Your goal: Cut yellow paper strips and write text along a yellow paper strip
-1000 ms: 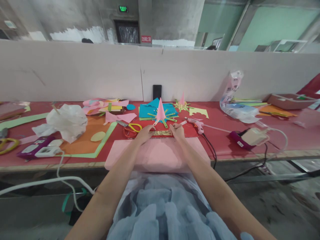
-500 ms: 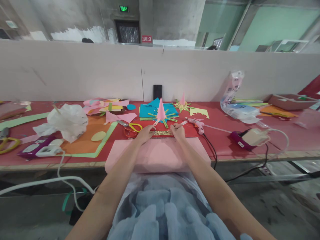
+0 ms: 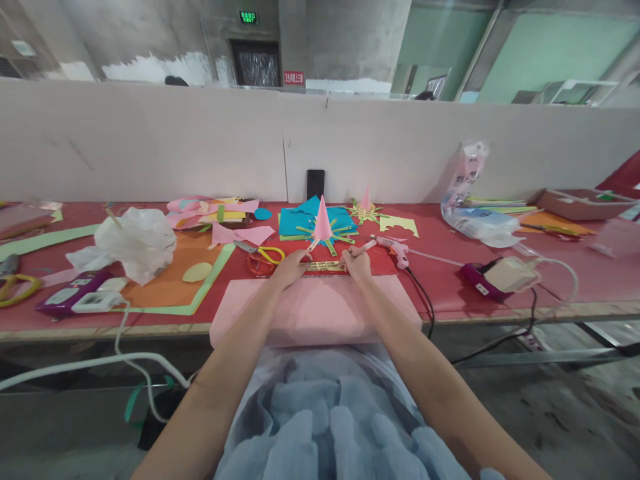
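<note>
My right hand [image 3: 357, 263] is closed around a pale pen [image 3: 369, 246], its lower end over the right end of a small yellowish paper strip [image 3: 324, 266] covered in dark marks. At the strip's left end, my left hand [image 3: 291, 268] rests with its fingertips on the paper. Just beyond stands a pink paper cone [image 3: 323, 223] with patterned strips radiating from its base. A second, smaller pink cone [image 3: 366, 200] sits farther back. Yellow-handled scissors [image 3: 271, 254] lie left of the strip, and a pink glue gun [image 3: 397, 252] lies to its right.
Near me, a pink pad [image 3: 320, 310] lies on the table's front edge. Crumpled white plastic [image 3: 136, 243] and a purple power block [image 3: 75, 293] are left; another purple block [image 3: 483, 281] with cables is right. A black phone [image 3: 315, 183] leans on the partition.
Both hands keep almost the same place. The pen in my right hand has tilted very slightly.
</note>
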{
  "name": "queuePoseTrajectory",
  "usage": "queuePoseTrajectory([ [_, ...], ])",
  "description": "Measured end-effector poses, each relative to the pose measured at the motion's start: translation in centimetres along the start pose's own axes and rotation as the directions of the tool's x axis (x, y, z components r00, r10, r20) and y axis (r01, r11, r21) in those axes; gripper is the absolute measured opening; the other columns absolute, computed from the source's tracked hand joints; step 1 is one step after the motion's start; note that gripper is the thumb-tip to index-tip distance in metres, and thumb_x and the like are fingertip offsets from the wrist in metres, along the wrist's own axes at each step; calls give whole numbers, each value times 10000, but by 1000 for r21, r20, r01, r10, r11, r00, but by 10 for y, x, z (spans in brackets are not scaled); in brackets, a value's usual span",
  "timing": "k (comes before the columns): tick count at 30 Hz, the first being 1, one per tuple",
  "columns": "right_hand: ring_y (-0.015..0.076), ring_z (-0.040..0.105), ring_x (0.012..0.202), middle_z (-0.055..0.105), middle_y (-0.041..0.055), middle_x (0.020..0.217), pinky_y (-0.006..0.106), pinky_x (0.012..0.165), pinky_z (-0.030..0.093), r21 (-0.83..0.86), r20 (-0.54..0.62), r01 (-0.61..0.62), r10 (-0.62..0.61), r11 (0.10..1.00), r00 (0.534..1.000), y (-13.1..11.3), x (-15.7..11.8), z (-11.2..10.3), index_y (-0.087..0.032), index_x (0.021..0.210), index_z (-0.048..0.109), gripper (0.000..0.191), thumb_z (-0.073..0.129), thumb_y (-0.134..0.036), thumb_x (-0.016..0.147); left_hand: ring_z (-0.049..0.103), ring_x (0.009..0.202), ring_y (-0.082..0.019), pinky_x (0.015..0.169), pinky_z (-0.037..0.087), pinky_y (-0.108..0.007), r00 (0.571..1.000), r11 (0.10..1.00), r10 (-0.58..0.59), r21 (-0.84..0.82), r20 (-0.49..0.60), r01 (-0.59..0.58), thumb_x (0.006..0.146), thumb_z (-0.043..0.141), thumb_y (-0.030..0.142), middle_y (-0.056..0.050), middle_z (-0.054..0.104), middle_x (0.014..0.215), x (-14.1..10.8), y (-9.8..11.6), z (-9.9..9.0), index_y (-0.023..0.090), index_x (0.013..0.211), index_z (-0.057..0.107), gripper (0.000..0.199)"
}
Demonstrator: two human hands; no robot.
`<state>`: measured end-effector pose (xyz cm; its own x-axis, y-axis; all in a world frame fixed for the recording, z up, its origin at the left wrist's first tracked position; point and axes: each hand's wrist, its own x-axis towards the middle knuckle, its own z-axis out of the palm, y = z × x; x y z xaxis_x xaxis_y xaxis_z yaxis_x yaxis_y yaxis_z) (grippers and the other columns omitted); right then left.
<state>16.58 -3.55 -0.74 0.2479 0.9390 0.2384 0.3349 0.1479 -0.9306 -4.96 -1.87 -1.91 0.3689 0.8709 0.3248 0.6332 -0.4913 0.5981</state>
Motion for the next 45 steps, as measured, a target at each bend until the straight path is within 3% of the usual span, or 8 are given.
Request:
queuePoseTrajectory([
  [8, 154, 598, 474, 614, -12, 493, 219, 471, 449, -17, -16, 5, -5, 1000, 1000, 6, 3, 0, -227, 523, 371, 233, 482, -301, 715, 568, 1077, -202, 964, 417, -335, 1000, 1000, -4, -5, 5, 4, 793, 518, 202, -26, 613, 1155, 0, 2, -1, 242, 991, 595, 216],
  [12, 170, 605, 466, 596, -11, 473, 219, 418, 426, 45, -21, -24, 25, 999, 999, 4, 2, -1, -230, 562, 395, 208, 497, -327, 715, 570, 1063, -205, 952, 421, -335, 1000, 1000, -8, -4, 5, 8, 794, 518, 216, -27, 619, 1134, -1, 2, -2, 239, 977, 590, 198],
  [15, 160, 586, 444, 576, -18, 458, 229, 422, 441, 117, -20, 35, -33, 992, 999, 1, 1, -1, -232, 578, 396, 236, 515, -368, 729, 570, 1056, -207, 944, 424, -334, 1000, 1000, -8, -5, 7, 8, 785, 528, 218, -28, 620, 1120, 0, 2, -2, 233, 950, 588, 177],
  [21, 116, 481, 351, 559, -31, 437, 259, 426, 467, 274, 106, 88, -121, 958, 987, -1, -2, 3, -231, 573, 403, 349, 594, -479, 727, 573, 1057, -213, 942, 423, -337, 1000, 1000, -29, -3, -2, 29, 779, 539, 241, -28, 617, 1137, 0, 3, -1, 234, 927, 582, 153],
  [25, 122, 496, 360, 550, -20, 419, 244, 394, 432, 310, 209, 89, -159, 947, 965, 1, -2, 5, -224, 582, 441, 388, 600, -544, 734, 574, 1060, -212, 958, 414, -337, 999, 999, -31, -18, -15, 31, 779, 544, 252, -28, 620, 1133, -1, 3, 0, 233, 902, 583, 130],
  [33, 91, 468, 328, 603, -4, 480, 214, 352, 375, 165, 145, 56, -80, 985, 986, 7, 2, 9, -216, 579, 416, 412, 567, -560, 749, 581, 1051, -210, 931, 430, -337, 1000, 1000, -25, -19, 1, 25, 793, 534, 241, -41, 616, 1157, -1, 5, -1, 221, 894, 575, 111],
  [45, 108, 508, 369, 560, -36, 437, 205, 387, 377, 86, 197, 66, -82, 994, 977, 2, -3, 6, -227, 571, 359, 350, 551, -450, 759, 576, 1062, -209, 936, 426, -337, 1000, 1000, -22, -14, 5, 22, 795, 529, 240, -39, 614, 1162, -1, 6, -2, 224, 886, 572, 102],
])
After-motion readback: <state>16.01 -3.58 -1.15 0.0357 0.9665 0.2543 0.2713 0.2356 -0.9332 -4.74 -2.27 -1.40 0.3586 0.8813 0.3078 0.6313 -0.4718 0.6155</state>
